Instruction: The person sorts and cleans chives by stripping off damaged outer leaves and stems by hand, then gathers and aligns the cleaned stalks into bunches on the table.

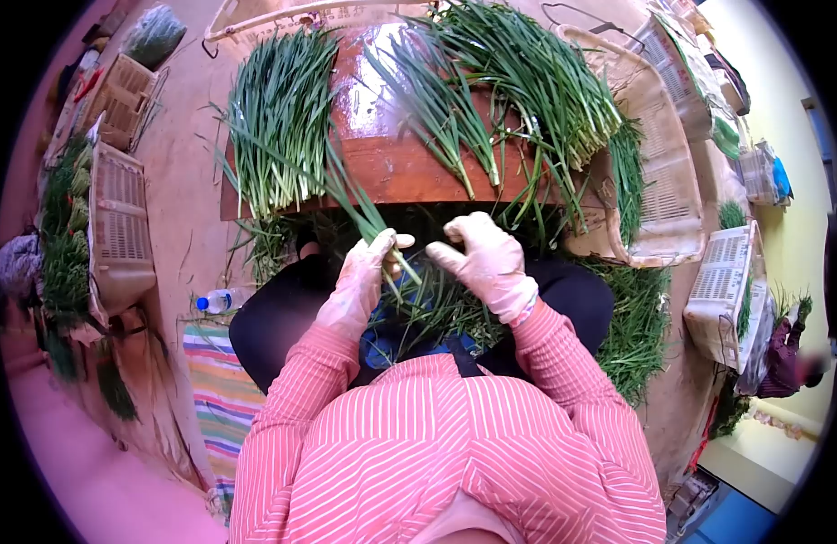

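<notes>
Both of my hands wear pale, stained gloves. My left hand (362, 276) is closed around a few garlic chives (367, 216); their white ends point down toward my lap and the leaves reach up over the table edge. My right hand (487, 261) is just to the right, its thumb apart from half-bent fingers, with nothing visible in it. On the brown wooden table (396, 172) ahead lie a neat pile of chives (278, 118) at the left, a small loose bunch (436, 118) in the middle, and a large heap (541, 82) at the right.
A plastic crate (667, 195) stands against the table's right side. Loose leaves (631, 335) cover the floor around my legs. A water bottle (221, 301) lies left, near a striped mat (217, 372). Another crate (119, 222) is far left; another person (783, 363) is at far right.
</notes>
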Action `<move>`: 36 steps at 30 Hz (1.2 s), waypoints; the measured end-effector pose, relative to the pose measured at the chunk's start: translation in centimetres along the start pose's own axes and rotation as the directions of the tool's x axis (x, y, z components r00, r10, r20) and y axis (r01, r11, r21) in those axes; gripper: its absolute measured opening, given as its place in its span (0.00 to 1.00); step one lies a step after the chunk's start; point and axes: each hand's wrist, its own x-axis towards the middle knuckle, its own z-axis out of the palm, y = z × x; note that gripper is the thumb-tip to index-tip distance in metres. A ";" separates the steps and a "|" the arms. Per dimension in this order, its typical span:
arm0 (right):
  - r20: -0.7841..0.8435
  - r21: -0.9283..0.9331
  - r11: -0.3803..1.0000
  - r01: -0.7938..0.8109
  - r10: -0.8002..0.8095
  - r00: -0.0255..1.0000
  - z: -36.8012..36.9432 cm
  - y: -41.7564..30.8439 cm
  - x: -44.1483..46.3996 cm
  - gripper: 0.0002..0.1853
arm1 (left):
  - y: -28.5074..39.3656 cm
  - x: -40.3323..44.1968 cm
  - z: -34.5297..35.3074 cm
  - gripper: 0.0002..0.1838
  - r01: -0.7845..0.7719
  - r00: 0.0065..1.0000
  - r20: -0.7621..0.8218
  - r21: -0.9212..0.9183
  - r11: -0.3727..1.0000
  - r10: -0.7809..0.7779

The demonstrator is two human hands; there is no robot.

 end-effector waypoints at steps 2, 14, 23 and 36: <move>0.126 0.049 0.994 0.094 -0.099 0.987 0.2 -2.1 0.4 0.21 | 0.0 -0.1 0.4 0.12 0.047 0.998 -0.041 -0.078 0.996 -0.050; -0.030 -0.225 0.902 0.369 -0.385 0.922 5.0 -2.2 -1.5 0.03 | -0.4 0.2 0.3 0.11 0.105 0.994 -0.028 -0.006 0.994 -0.105; 0.332 -0.248 0.942 0.225 -0.135 0.933 3.7 2.7 -5.8 0.04 | 0.0 0.3 -1.1 0.13 -0.078 0.984 -0.154 0.115 0.990 0.095; -0.108 -0.452 0.887 -0.100 0.057 0.993 0.8 5.5 5.9 0.15 | 1.5 -0.8 0.8 0.15 0.087 0.996 0.047 -0.488 0.869 -0.074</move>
